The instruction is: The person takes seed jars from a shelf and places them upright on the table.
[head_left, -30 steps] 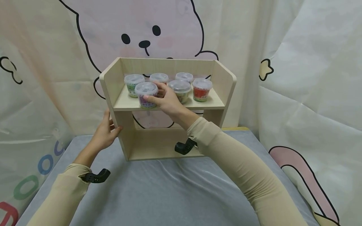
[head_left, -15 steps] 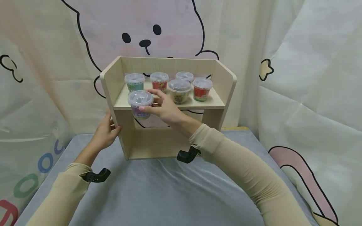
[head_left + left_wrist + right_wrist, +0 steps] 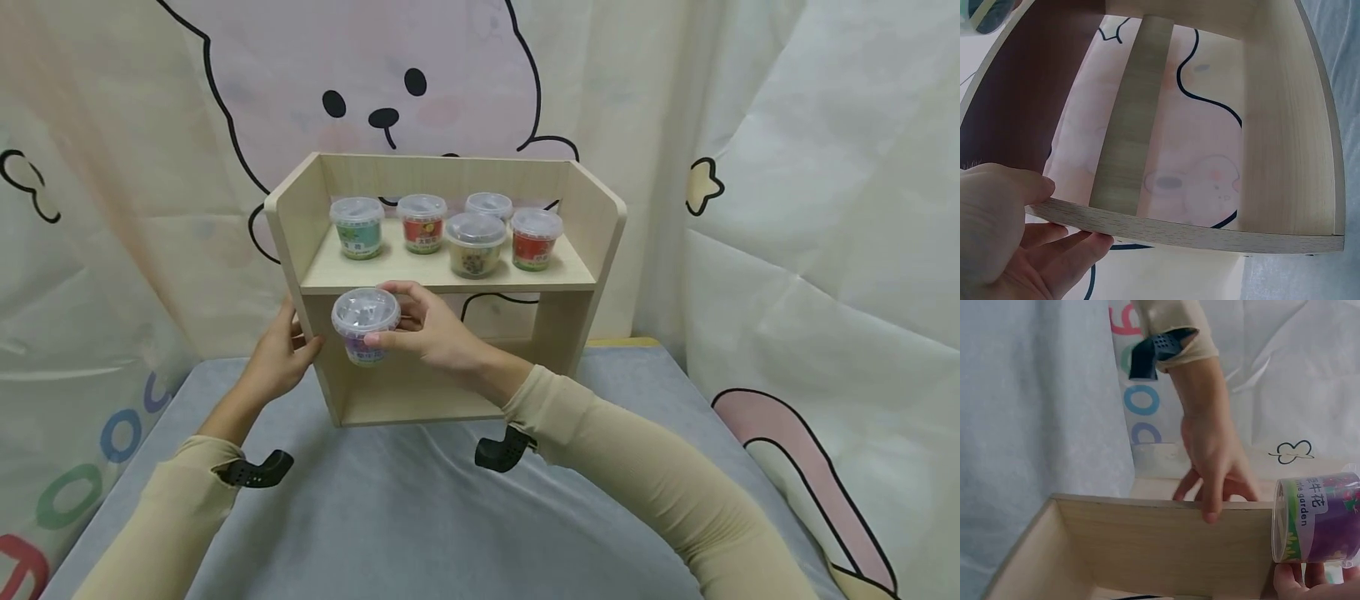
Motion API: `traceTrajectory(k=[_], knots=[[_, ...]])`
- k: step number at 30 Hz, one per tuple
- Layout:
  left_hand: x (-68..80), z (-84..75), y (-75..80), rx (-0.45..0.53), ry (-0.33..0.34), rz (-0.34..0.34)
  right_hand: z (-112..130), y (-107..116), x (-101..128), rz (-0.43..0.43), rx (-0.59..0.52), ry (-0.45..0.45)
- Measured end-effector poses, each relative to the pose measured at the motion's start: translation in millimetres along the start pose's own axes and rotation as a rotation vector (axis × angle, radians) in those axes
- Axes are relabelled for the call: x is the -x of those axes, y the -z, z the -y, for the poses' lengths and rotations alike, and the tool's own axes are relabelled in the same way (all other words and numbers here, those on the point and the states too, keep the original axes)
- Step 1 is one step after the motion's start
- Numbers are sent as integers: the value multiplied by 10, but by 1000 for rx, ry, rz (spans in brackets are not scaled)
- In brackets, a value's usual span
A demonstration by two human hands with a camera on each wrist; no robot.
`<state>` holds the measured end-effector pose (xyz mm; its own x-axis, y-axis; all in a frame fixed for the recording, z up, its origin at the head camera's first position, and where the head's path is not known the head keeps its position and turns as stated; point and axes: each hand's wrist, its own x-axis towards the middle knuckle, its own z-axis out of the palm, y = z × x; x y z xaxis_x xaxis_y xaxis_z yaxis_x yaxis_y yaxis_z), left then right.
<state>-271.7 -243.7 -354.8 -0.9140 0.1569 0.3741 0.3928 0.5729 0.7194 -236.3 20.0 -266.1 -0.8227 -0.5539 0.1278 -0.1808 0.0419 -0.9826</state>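
My right hand (image 3: 442, 333) grips a clear plastic cup (image 3: 365, 327) with a lid and a purple label, fingers behind and thumb in front. The cup is in front of the lower compartment, below the middle board. In the right wrist view the cup's label (image 3: 1325, 519) reads "little garden". My left hand (image 3: 279, 350) holds the left side panel of the wooden shelf (image 3: 450, 282). Its thumb (image 3: 1038, 187) lies over the panel's edge and its fingers are on the outer face.
Several lidded cups stand on the upper board: a teal one (image 3: 360, 237), a red one (image 3: 423, 229), a beige one (image 3: 475, 254), another red one (image 3: 533, 247) and one half hidden behind (image 3: 489, 202). The shelf stands on a grey cloth-covered table (image 3: 420, 517), before a printed curtain (image 3: 630, 83).
My right hand has brought the purple cup forward off the upper board, then down and slightly left. The left hand stays on the side panel.
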Motion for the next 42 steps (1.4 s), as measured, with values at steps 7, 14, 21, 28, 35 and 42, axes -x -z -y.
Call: traceTrajectory(k=[7,14,21,28,35,42], knots=[[52,28,18,-12,35,8,-304,-93,82,16,-35,-18],[54,49,11,-9,27,22,-623,-206,135,22,-43,-8],[60,45,35,-4,17,48,-850,-286,143,4,-49,-13],[11,11,59,-13,-2,29,-1075,-356,51,-31,-26,-11],[22,1,54,-25,19,42,-1380,-452,6,-56,-9,-43],[29,10,30,-22,14,49,-1677,-553,-19,-92,2,-68]])
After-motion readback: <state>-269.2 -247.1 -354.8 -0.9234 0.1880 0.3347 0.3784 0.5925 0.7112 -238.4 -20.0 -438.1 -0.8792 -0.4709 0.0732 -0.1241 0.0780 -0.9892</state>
